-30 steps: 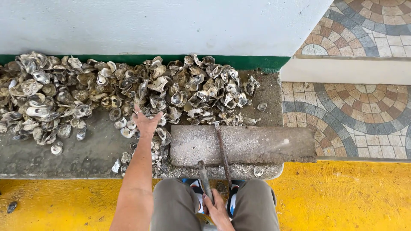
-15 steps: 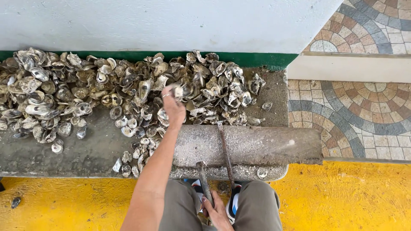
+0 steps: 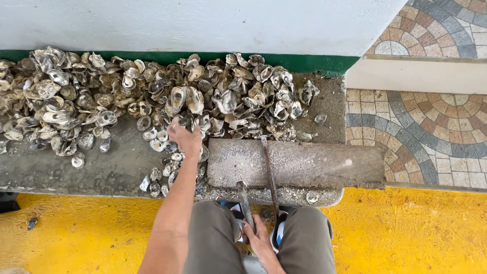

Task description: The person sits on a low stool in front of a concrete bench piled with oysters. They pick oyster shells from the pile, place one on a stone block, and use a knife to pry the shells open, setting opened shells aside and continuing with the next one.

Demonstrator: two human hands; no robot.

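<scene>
Grey, rough oysters (image 3: pixel 152 96) heap left of the slab (image 3: pixel 304 162); left hand (image 3: pixel 185 137) grasps one, right hand (image 3: pixel 258 238) grips a tool (image 3: pixel 245 203).

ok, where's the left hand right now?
Head view, left of centre: the left hand reaches into the near edge of the oyster shell pile, just left of the grey slab.

Left hand (image 3: pixel 185 138) on oyster pile (image 3: pixel 152 96) — right hand (image 3: pixel 258 238) grips hammer (image 3: pixel 245 203).
</scene>
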